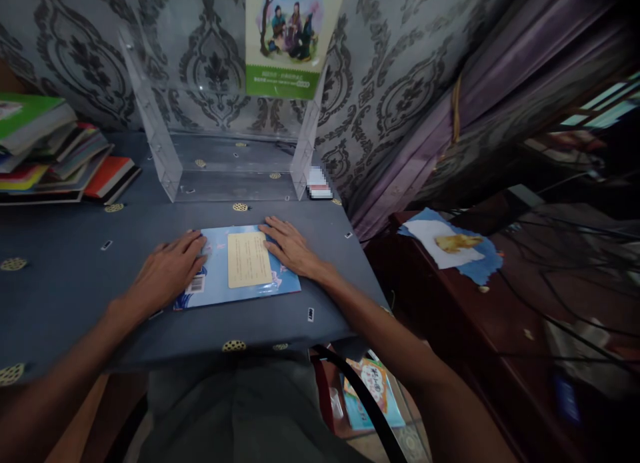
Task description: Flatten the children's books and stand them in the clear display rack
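A thin light-blue book [214, 276] lies closed on the tabletop, its cover bearing a cream panel of text and a barcode at the lower left. My left hand [174, 263] rests flat on the book's left edge, fingers stretched out. On its upper right side lies my right hand [287, 243], fingers extended over the cover and the edge of the cream panel. Neither hand is wrapped round anything. Part of the cover is hidden under the fingers.
A clear acrylic stand [235, 186] is behind the book, with a green-and-cream booklet [280, 83] above. Piled books [45, 149] are at the left, a phone-like object [320, 183] beside the stand. A dark red cabinet [440, 296] with cables stands right; another book [373, 396] lies below.
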`<state>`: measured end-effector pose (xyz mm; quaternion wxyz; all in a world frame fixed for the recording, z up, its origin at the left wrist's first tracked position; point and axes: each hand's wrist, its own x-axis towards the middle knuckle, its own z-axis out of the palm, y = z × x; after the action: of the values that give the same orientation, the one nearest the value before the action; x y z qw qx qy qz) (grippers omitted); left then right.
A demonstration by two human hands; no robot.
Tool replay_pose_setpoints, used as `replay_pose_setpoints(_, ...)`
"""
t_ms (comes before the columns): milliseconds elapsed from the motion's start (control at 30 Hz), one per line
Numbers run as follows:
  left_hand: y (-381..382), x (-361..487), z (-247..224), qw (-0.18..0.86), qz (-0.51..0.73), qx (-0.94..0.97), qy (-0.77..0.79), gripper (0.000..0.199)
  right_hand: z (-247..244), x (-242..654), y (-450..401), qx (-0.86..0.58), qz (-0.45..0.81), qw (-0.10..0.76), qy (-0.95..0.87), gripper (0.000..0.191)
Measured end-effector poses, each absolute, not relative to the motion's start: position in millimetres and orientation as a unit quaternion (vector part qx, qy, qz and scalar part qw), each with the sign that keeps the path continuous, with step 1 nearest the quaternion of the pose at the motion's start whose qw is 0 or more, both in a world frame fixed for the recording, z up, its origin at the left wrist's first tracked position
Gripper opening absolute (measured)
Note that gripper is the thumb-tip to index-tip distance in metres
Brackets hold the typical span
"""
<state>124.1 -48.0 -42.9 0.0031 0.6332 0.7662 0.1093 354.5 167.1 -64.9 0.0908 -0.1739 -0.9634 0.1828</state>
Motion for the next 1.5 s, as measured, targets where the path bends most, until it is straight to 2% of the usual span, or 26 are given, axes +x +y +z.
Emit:
replay_pose_setpoints(533,-51.1,130.1,-46.3,-0.028,0.135,0.654,0.744,0.046,-61.3,408.5,126.4,-0.156,0.127,0.079,-0.976,0.060)
replay_pose_setpoints(633,-55.8,144.1,-47.4,-0.012,0.121,0.709,0.695,0.052,-59.8,416.1,121.3,-0.145,0.123,0.071,-0.979,0.060)
replay_pose_setpoints(767,-61.5,168.2,-52.5,-0.004,0.080,0.757,0.648,0.066,-57.1,420.1,121.1,-0.127,0.124,0.071,-0.982,0.071)
replay_pose_setpoints(867,-63.1,177.6,-57.2,-0.014,0.060,0.761,0.646,0.059,-55.8,420.7,123.2,-0.115,0.121,0.071,-0.983,0.081)
replay_pose_setpoints(967,-65.5,180.1,-59.1,-0.051,0.024,0.775,0.629,0.048,-57.7,422.6,127.7,-0.102,0.131,0.075,-0.983,0.082)
replay_pose_setpoints(1100,-67.1,177.9,-49.7,-0.136,-0.012,0.799,0.585,0.044,-65.4,426.4,142.3,-0.087,0.201,0.112,-0.969,0.072)
replay_pose_setpoints(1233,-59.6,170.4,-28.3,-0.192,0.036,0.815,0.546,0.033,-72.9,419.5,164.4,-0.098,0.331,0.203,-0.916,0.046)
replay_pose_setpoints(1367,-52.6,163.5,-6.9,-0.161,0.130,0.803,0.559,0.030,-73.2,397.3,184.4,-0.107,0.448,0.280,-0.843,0.026)
replay_pose_setpoints(1500,-52.8,156.8,9.7,-0.103,0.268,0.755,0.590,0.027,-66.9,371.4,194.6,-0.142,0.583,0.288,-0.746,0.030)
